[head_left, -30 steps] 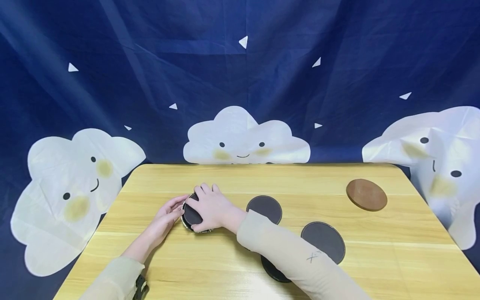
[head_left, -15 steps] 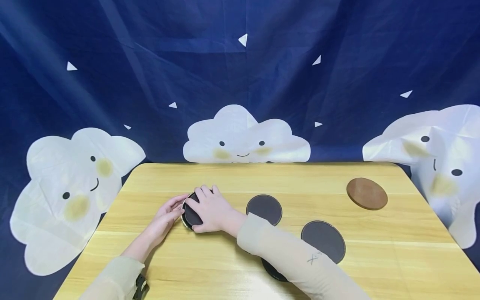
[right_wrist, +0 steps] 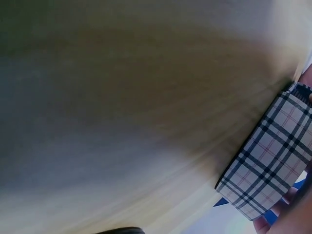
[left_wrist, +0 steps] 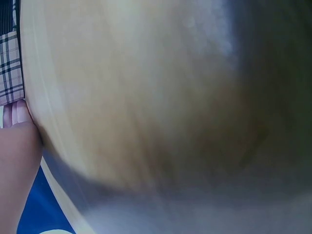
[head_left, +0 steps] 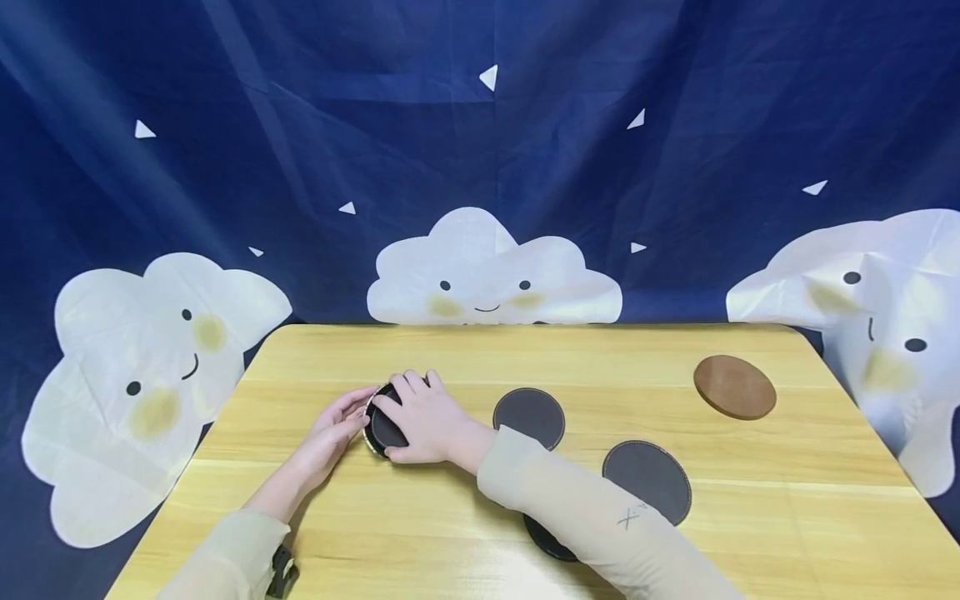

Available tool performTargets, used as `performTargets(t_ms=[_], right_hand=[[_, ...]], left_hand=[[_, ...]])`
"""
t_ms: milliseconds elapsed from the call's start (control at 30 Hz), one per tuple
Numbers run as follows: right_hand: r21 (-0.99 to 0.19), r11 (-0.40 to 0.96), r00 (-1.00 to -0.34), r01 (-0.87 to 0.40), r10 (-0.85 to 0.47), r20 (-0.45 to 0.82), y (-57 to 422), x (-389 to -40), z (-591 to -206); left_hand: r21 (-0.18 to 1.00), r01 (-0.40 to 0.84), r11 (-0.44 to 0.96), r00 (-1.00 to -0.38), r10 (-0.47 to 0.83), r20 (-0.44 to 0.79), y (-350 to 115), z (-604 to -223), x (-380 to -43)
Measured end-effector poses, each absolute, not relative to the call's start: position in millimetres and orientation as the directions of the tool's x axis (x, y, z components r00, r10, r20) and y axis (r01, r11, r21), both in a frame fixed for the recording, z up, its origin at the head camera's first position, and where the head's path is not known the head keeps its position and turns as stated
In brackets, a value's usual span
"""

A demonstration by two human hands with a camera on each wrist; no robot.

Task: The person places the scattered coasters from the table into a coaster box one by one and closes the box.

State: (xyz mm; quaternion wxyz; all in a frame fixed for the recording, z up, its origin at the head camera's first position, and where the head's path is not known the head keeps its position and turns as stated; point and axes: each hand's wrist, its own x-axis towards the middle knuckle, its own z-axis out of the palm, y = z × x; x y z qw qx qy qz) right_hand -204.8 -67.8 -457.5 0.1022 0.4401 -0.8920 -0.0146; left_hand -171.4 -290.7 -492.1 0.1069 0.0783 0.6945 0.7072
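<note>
A round coaster holder (right_wrist: 270, 151) with white, black and red plaid on its side stands at the table's left, between both hands. Its plaid wall (left_wrist: 9, 68) shows at the edge of the left wrist view. In the head view, a black coaster (head_left: 386, 429) lies within its rim. My left hand (head_left: 326, 442) holds the holder's left side, fingers behind and thumb at the near rim. From above, my right hand (head_left: 431, 425) grips across the top, thumb near and fingers over the far side. Its palm hides much of the coaster and the holder's right half.
Right of the hands lie two black stitched coasters (head_left: 528, 417) (head_left: 648, 479). Another black round piece (head_left: 547, 540) is half hidden under the right sleeve (head_left: 600, 517). A brown coaster (head_left: 735, 387) lies at the back right of the wooden table (head_left: 810, 517). Behind hangs a blue cloud-print curtain (head_left: 420, 125).
The black coaster appears slightly lower within the holder's rim. My right thumb has shifted a little up from the near rim. My left hand keeps its place.
</note>
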Motion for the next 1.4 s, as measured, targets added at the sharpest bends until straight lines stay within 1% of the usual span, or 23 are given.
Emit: performTargets(t_ms=[300, 533, 800, 1067, 1400], right_hand=[[0.111, 0.597, -0.581, -0.794, -0.800, 0.147, -62.3, -207.3, -454.1], [0.165, 0.590, -0.575, -0.790, -0.807, 0.135, -51.8, -205.4, -439.5], [0.173, 0.589, -0.580, -0.789, -0.808, 0.101, -38.1, -207.2, -426.9], [0.160, 0.569, -0.547, -0.807, -0.822, 0.159, -17.7, -208.5, -419.9], [0.145, 0.576, -0.556, -0.805, -0.816, 0.156, 13.2, -210.2, -414.0]], left_hand=[[0.999, -0.038, -0.025, -0.964, 0.264, -0.030, -289.6, -492.0, -171.5], [0.999, -0.032, -0.027, -0.964, 0.265, -0.024, -290.8, -493.5, -172.1], [0.999, -0.040, -0.017, -0.965, 0.260, -0.034, -291.5, -495.8, -172.3], [0.999, -0.046, -0.012, -0.966, 0.254, -0.041, -291.0, -496.0, -172.8], [0.999, -0.031, -0.021, -0.965, 0.260, -0.025, -290.3, -494.4, -172.6]])
